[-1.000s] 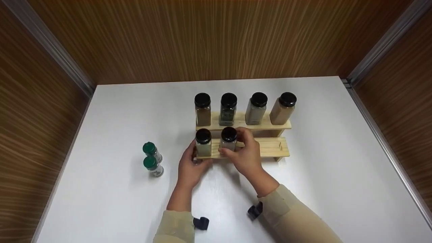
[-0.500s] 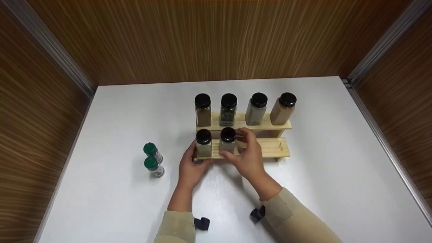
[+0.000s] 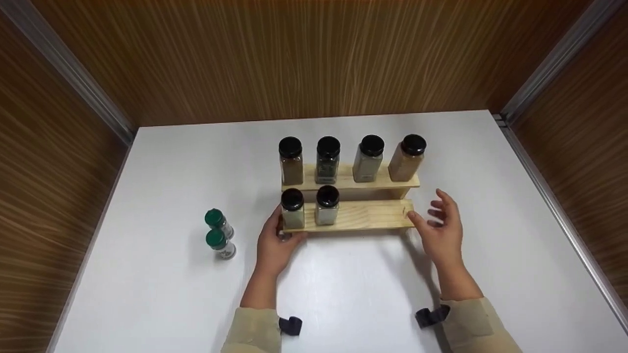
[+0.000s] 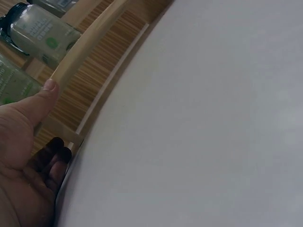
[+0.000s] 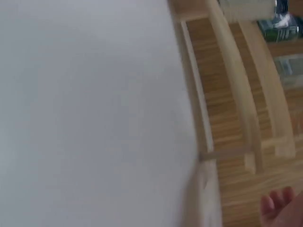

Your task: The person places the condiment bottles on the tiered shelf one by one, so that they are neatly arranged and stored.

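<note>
A two-tier wooden spice rack (image 3: 368, 215) stands mid-table with black-capped spice jars on it. On the lower tier, a jar of pale green contents (image 3: 293, 217) stands at the left end, with a jar of greyish contents (image 3: 326, 214) beside it. My left hand (image 3: 275, 250) grips the rack's left end. In the left wrist view its thumb (image 4: 40, 101) presses the shelf's front edge, the other fingers curled below. Just off the rack's right end, my right hand (image 3: 441, 230) holds nothing, its fingers loosely bent. Only its fingertips (image 5: 279, 201) show in the right wrist view.
Several black-capped jars, among them a tan one (image 3: 406, 166), line the upper tier. Two small green-capped shakers (image 3: 223, 249) stand close together left of the rack. Wood-grain panels (image 3: 314, 59) enclose the white tabletop (image 3: 147, 294) at back and sides.
My right hand has let go of the greyish jar on the lower tier and moved right, to the rack's right end. My left hand has kept its grip on the rack.
</note>
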Demonstrator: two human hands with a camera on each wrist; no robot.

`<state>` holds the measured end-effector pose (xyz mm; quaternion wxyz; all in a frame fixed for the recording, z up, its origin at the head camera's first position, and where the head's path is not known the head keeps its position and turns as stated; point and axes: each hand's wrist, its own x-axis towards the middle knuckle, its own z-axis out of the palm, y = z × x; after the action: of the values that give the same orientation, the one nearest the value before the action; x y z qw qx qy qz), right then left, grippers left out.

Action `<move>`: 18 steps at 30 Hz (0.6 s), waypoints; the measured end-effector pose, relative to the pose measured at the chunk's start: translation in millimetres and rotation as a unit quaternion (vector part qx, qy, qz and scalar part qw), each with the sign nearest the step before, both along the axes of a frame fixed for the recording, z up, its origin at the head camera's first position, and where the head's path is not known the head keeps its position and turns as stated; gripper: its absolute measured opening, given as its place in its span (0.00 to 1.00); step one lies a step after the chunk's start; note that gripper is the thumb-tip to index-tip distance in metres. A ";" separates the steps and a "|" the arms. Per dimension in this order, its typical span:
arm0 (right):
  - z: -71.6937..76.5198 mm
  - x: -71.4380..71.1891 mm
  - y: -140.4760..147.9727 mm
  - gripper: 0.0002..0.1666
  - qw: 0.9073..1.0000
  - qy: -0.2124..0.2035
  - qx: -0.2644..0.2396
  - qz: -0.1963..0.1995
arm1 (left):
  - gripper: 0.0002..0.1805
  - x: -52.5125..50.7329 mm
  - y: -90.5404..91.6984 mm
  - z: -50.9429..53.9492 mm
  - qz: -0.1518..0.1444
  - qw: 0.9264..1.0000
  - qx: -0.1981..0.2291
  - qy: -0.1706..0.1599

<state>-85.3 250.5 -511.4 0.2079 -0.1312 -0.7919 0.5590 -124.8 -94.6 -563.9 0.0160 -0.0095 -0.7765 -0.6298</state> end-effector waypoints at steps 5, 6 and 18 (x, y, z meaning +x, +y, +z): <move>-11.2 -4.4 14.8 0.48 0.988 -0.097 -0.031 0.114 | 0.52 0.3 -4.5 -2.6 -0.001 1.000 0.008 0.003; -12.6 -6.2 16.3 0.47 0.985 -0.103 -0.036 0.132 | 0.52 0.9 -5.1 -2.1 -0.002 1.000 0.013 0.001; -19.5 -18.3 26.1 0.43 0.966 -0.127 -0.052 0.221 | 0.61 11.5 -11.8 5.2 -0.013 0.998 0.047 -0.047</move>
<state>-103.6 276.6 -530.8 -0.0300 -0.0333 -0.7909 0.6103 -113.3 -106.4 -558.7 -0.0281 0.0103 -0.7457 -0.6656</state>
